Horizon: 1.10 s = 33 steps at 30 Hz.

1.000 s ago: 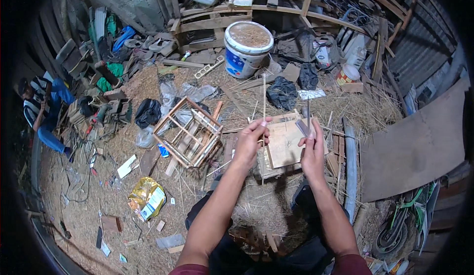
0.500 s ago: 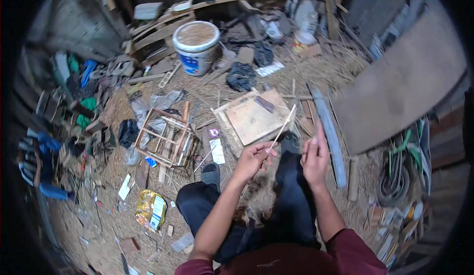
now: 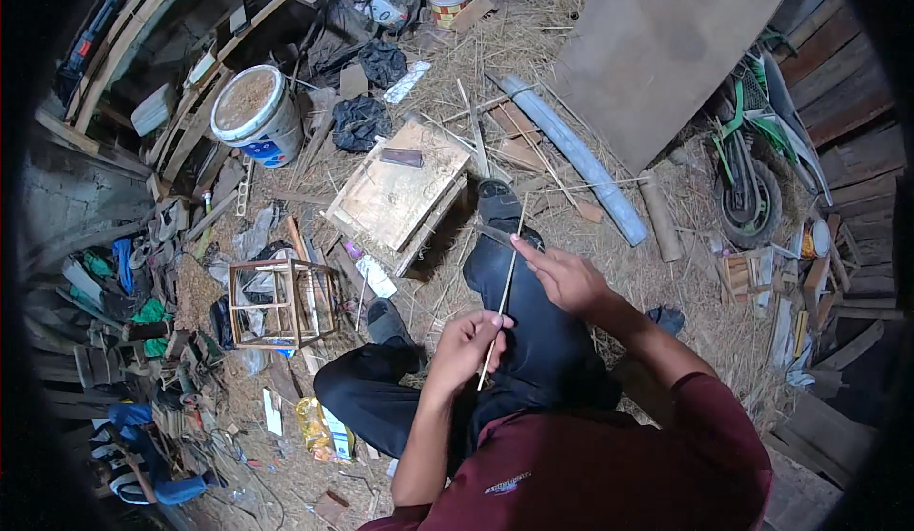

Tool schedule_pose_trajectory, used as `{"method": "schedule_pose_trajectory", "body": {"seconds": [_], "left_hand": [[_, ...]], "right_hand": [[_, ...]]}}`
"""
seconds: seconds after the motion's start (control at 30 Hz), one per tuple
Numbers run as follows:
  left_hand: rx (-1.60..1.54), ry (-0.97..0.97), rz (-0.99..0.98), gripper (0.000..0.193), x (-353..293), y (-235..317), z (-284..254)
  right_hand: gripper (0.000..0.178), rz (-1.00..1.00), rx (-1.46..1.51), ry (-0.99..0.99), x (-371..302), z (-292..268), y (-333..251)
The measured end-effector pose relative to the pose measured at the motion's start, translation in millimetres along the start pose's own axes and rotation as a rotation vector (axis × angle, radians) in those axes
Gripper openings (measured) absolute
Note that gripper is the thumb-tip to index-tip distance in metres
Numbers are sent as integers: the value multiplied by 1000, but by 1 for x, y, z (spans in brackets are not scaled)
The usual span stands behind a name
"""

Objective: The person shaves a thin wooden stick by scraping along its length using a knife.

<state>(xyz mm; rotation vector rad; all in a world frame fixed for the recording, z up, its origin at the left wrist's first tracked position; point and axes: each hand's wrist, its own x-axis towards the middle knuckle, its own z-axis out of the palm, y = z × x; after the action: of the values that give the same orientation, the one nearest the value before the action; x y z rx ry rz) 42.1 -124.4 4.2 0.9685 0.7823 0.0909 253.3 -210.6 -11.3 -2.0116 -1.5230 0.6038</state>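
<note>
My left hand [image 3: 466, 348] is closed in a pinch on the lower part of a thin wooden stick [image 3: 506, 288], which slants up and away over my right knee. My right hand [image 3: 569, 281] is closed on what looks like a knife [image 3: 492, 235]. Its dark blade points left and crosses the stick near the upper end; the handle is hidden in my fist. Ahead of my knees stands a low wooden bench [image 3: 395, 202] with a small dark block [image 3: 402, 158] on top. A small cage-like wooden frame [image 3: 286, 340] stands on the floor to the left.
A white bucket [image 3: 271, 140] stands far left, near black plastic bags [image 3: 360, 123]. A grey-blue pole [image 3: 581, 164] and a large board [image 3: 657, 64] lie ahead right, by a motorbike wheel [image 3: 747, 202]. Another person [image 3: 152, 464] is at the lower left. Straw and scraps litter the floor.
The view has turned right. My right hand has come in toward the stick, and its blade now crosses it. My left hand still pinches the stick, which points more steeply away.
</note>
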Motion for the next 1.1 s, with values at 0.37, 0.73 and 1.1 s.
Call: {"method": "schedule_pose_trajectory", "body": {"seconds": [0.37,0.73,1.1], "left_hand": [[679,376,288,24,62,20,20],[147,102,178,27,25,-35,3],[416,171,317,27,64,-18,-1]], "right_hand": [[54,-184,-13,-194,-1,-1,12],[59,-61,-43,-236,-2,-26,10],[59,-124,-78,-320,-9,-15,2]]}}
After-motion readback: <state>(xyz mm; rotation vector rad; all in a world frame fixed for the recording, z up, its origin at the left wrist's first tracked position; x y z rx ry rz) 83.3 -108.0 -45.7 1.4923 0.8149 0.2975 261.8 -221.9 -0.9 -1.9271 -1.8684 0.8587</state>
